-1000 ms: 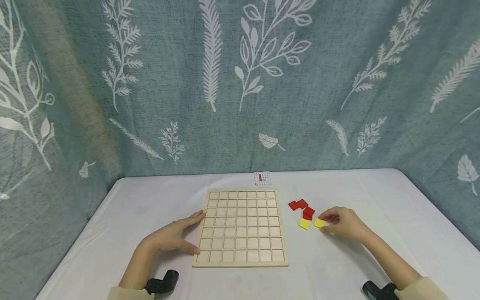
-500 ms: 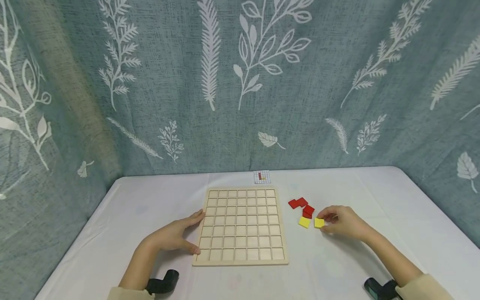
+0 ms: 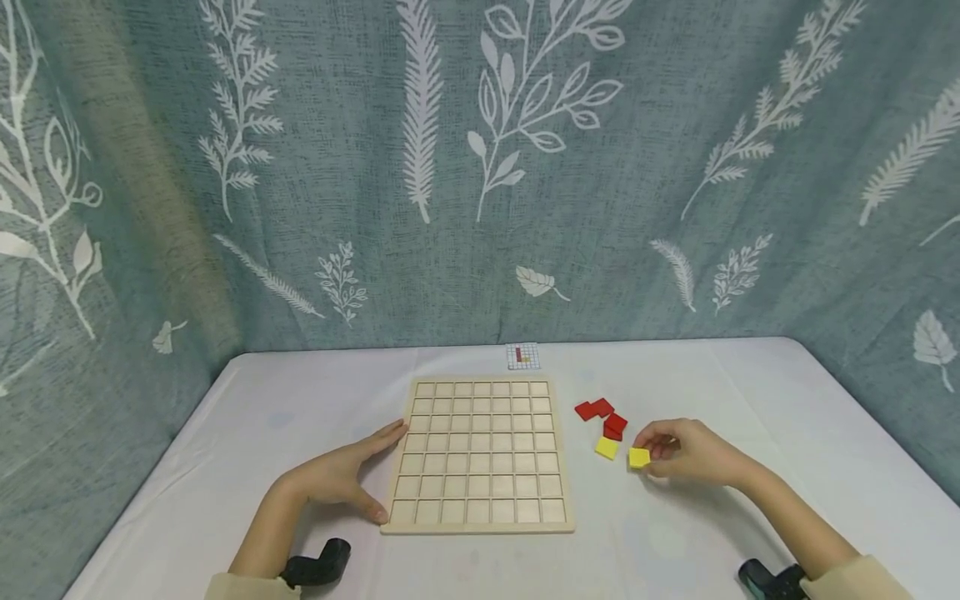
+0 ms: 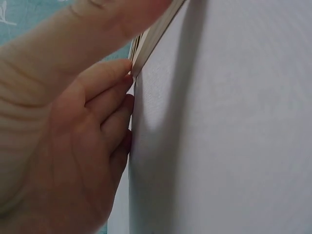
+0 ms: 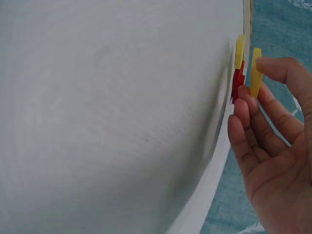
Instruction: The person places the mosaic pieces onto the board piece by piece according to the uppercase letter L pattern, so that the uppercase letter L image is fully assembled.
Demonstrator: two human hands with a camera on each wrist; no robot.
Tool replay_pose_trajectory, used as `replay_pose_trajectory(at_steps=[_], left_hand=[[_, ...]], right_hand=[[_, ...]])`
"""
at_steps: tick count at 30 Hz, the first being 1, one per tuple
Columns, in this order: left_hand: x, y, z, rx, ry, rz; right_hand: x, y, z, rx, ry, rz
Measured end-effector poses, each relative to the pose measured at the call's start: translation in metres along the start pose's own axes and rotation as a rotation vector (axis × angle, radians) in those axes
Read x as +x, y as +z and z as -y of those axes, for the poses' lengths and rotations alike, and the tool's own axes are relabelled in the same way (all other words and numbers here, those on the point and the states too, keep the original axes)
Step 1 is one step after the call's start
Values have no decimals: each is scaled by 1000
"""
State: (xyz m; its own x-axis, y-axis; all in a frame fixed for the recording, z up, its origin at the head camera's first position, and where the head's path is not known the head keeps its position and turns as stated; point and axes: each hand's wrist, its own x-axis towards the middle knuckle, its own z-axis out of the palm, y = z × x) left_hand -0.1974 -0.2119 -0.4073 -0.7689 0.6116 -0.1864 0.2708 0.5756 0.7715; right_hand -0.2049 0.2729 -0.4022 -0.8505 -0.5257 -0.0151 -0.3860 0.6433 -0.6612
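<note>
My right hand (image 3: pixel 690 452) pinches a yellow square tile (image 3: pixel 639 458) between thumb and fingers. In the right wrist view this yellow tile (image 5: pixel 256 72) stands off the tablecloth, apart from another yellow tile (image 5: pixel 239 51) lying there. In the head view that second yellow tile (image 3: pixel 607 448) touches a small cluster of red tiles (image 3: pixel 615 423). My left hand (image 3: pixel 337 472) rests against the left edge of a wooden grid board (image 3: pixel 477 527), thumb and fingers spread along it. The left wrist view shows the fingertips (image 4: pixel 127 67) touching the side of the board (image 4: pixel 153 36).
A small card (image 3: pixel 522 357) with a printed grid and coloured squares lies behind the board. More red tiles (image 3: pixel 594 409) lie right of the board's upper part. White cloth (image 3: pixel 660 550) covers the table, and a leaf-patterned curtain (image 3: pixel 465 283) hangs behind it.
My right hand has raised the yellow tile off the cloth and drawn it slightly nearer to me. The left thumb has slid a little down along the board's edge.
</note>
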Motion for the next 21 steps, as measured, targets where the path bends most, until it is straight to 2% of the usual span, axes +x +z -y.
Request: replay_pose_trajectory(at_steps=[6,11,21], left_hand=[[1,1,-3,1,-32,-24],[0,1,-4,0,-41,-31],[0,1,-2,-8,-38,-25]], right_hand=[[2,-5,4,-9,-59,-49],[7,-7,5,3,-65,-67],[25,11,22,56,-105,-58]])
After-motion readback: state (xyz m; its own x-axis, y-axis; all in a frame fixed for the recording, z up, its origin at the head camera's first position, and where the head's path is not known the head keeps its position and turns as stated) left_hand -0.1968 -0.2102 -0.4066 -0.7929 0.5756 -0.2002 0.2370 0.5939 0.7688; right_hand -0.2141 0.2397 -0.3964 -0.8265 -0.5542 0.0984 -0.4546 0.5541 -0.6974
